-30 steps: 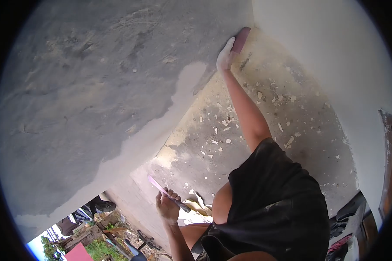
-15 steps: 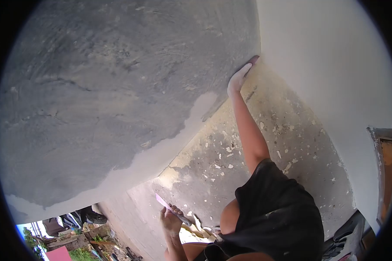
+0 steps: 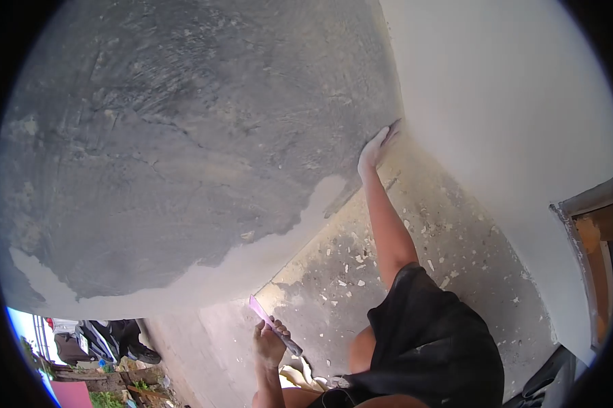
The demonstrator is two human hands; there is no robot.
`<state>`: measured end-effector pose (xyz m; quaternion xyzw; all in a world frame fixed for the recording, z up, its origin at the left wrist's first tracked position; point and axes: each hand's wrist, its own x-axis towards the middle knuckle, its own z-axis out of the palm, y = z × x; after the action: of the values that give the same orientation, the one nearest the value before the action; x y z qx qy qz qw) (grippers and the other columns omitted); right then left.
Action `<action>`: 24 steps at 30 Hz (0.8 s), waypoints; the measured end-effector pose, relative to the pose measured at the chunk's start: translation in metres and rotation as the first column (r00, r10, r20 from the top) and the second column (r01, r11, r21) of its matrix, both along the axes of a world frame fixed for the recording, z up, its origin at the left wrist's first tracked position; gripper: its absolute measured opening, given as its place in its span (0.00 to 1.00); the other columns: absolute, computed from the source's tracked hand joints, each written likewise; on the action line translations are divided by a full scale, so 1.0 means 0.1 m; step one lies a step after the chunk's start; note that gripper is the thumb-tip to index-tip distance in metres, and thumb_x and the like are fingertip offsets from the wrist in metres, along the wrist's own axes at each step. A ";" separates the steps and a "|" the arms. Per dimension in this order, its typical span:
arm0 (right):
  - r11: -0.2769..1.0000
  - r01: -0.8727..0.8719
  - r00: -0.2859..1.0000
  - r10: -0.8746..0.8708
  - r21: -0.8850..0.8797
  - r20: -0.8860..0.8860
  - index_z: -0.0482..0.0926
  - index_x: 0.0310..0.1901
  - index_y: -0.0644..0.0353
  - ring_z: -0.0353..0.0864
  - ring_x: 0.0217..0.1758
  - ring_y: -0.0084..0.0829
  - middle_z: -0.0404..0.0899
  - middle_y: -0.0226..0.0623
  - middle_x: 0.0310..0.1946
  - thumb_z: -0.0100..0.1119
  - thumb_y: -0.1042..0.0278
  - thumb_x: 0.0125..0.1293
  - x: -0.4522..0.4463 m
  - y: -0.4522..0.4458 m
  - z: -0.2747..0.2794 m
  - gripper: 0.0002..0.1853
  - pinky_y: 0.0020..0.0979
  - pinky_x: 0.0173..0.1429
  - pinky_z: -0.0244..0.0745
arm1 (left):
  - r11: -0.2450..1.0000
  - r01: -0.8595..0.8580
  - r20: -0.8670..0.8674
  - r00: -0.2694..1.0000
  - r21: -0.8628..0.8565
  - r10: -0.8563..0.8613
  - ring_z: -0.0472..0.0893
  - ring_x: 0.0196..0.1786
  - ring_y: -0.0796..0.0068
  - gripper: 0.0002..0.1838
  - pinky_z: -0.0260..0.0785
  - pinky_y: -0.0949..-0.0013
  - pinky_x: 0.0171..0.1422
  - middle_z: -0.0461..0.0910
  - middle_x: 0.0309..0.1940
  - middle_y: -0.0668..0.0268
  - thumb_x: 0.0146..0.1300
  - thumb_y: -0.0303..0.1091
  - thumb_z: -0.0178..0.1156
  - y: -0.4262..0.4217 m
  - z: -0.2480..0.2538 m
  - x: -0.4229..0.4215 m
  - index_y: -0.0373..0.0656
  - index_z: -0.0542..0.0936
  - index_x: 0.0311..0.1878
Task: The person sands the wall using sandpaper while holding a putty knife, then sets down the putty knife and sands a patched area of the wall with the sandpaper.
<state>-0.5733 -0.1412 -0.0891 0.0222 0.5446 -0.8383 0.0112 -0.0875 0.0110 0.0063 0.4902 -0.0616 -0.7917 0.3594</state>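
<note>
At the near left, beyond the edge of a grey wall (image 3: 157,170), a strip of outdoor ground shows a pink sheet (image 3: 72,394) and a cluster of dark items (image 3: 109,340), too small to make out. The wall fills the far left; its surface is rough and blotchy, with a smooth, pale band (image 3: 204,282) along its near edge. Next, the person's left hand (image 3: 271,345) is closed around the dark handle of a putty knife (image 3: 259,311), its blade pointing away and to the left. Just to the right of this hand lies crumpled cream material (image 3: 300,378). Pale flakes dot the stained floor (image 3: 456,251) in the middle. Farther off, the right hand (image 3: 372,149), dusted white, grips a flat purplish pad (image 3: 391,132) at the corner where the grey wall meets a white wall (image 3: 497,102); its fingers are mostly hidden. A black garment (image 3: 435,340) covers the person, nearest. At the far right is a framed brown opening (image 3: 594,255).
</note>
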 end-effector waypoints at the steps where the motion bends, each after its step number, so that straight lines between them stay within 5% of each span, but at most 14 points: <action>1: 1.000 -0.007 0.999 0.008 -0.024 0.054 0.43 0.76 0.60 0.39 0.80 0.42 0.39 0.45 0.78 0.28 0.52 0.78 -0.01 -0.06 0.11 0.31 0.39 0.81 0.38 | 1.000 0.009 0.003 1.000 0.008 -0.009 0.72 0.35 0.69 0.12 0.67 0.64 0.45 0.71 0.31 0.64 0.67 0.40 0.50 0.02 -0.03 0.08 0.42 0.73 0.44; 3: 0.999 -0.011 0.988 0.018 -0.044 0.155 0.42 0.76 0.57 0.36 0.80 0.47 0.37 0.48 0.78 0.29 0.49 0.78 -0.09 -0.06 0.33 0.33 0.44 0.80 0.35 | 0.999 0.016 0.016 1.000 0.036 -0.017 0.72 0.35 0.68 0.12 0.67 0.63 0.44 0.72 0.31 0.63 0.67 0.41 0.50 0.07 -0.08 0.21 0.42 0.72 0.44; 5: 0.953 -0.152 0.987 0.132 0.262 0.094 0.42 0.77 0.51 0.30 0.80 0.54 0.33 0.51 0.78 0.30 0.44 0.76 0.03 0.10 1.36 0.34 0.52 0.79 0.28 | 1.000 0.006 0.034 0.999 0.029 -0.007 0.73 0.34 0.68 0.12 0.67 0.63 0.43 0.72 0.31 0.64 0.67 0.41 0.50 0.07 -0.10 0.33 0.42 0.72 0.44; 8: 0.929 0.024 0.834 0.185 0.370 -0.520 0.44 0.77 0.45 0.26 0.79 0.59 0.33 0.51 0.78 0.26 0.42 0.75 0.29 0.06 2.48 0.33 0.56 0.77 0.23 | 1.000 -0.008 0.065 0.998 0.027 0.007 0.73 0.34 0.68 0.12 0.68 0.63 0.43 0.72 0.31 0.64 0.66 0.40 0.50 0.03 -0.06 0.32 0.42 0.72 0.44; 11: 0.944 0.037 0.740 0.194 0.327 -0.644 0.46 0.77 0.47 0.28 0.79 0.59 0.36 0.51 0.77 0.25 0.44 0.76 0.20 0.14 2.60 0.32 0.57 0.77 0.24 | 1.000 -0.017 0.045 0.999 0.012 0.017 0.73 0.34 0.68 0.11 0.68 0.64 0.43 0.72 0.30 0.65 0.65 0.39 0.51 -0.02 -0.05 0.30 0.43 0.71 0.44; 14: 0.933 0.116 0.945 0.001 0.341 -0.326 0.48 0.76 0.47 0.34 0.78 0.59 0.42 0.47 0.77 0.24 0.46 0.76 0.11 0.03 1.58 0.31 0.59 0.77 0.31 | 0.998 -0.006 0.034 0.999 -0.056 0.008 0.72 0.34 0.68 0.11 0.68 0.64 0.43 0.72 0.30 0.65 0.65 0.40 0.51 -0.03 -0.01 0.37 0.43 0.71 0.43; 15: 0.973 0.161 0.956 -0.113 0.165 -0.271 0.47 0.77 0.48 0.37 0.79 0.56 0.42 0.46 0.77 0.25 0.46 0.76 -0.02 -0.10 1.09 0.31 0.57 0.77 0.35 | 0.997 -0.008 0.025 1.000 -0.071 0.010 0.72 0.34 0.68 0.11 0.68 0.63 0.43 0.71 0.30 0.65 0.65 0.40 0.51 -0.01 -0.01 0.38 0.43 0.71 0.43; 17: 0.963 0.132 0.990 -0.116 0.234 -0.082 0.45 0.77 0.49 0.36 0.79 0.53 0.42 0.45 0.77 0.25 0.46 0.76 -0.06 -0.23 0.62 0.32 0.55 0.77 0.36 | 0.996 -0.015 0.024 1.000 -0.088 0.017 0.72 0.34 0.68 0.11 0.67 0.63 0.43 0.71 0.29 0.66 0.65 0.40 0.51 0.06 0.01 0.45 0.44 0.71 0.43; 19: 0.938 0.014 1.000 -0.017 0.347 0.005 0.45 0.77 0.48 0.32 0.80 0.51 0.40 0.44 0.78 0.25 0.45 0.76 0.10 -0.07 1.42 0.32 0.54 0.78 0.34 | 0.997 -0.024 -0.004 1.000 -0.072 0.024 0.72 0.34 0.68 0.11 0.67 0.63 0.43 0.71 0.30 0.66 0.65 0.40 0.50 0.06 -0.08 0.53 0.44 0.71 0.44; 24: 0.977 0.005 0.757 0.137 0.214 -0.639 0.46 0.77 0.45 0.29 0.79 0.57 0.39 0.47 0.78 0.27 0.43 0.75 0.13 0.09 3.39 0.32 0.61 0.75 0.22 | 0.996 -0.090 -0.032 0.995 -0.018 0.090 0.73 0.33 0.69 0.10 0.69 0.63 0.43 0.72 0.30 0.65 0.65 0.39 0.50 0.03 -0.21 0.60 0.43 0.72 0.43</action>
<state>-0.5601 -0.1322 0.2502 -0.2881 0.5976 -0.7329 -0.1509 -0.0273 0.0140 -0.0152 0.4768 -0.0415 -0.7815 0.4003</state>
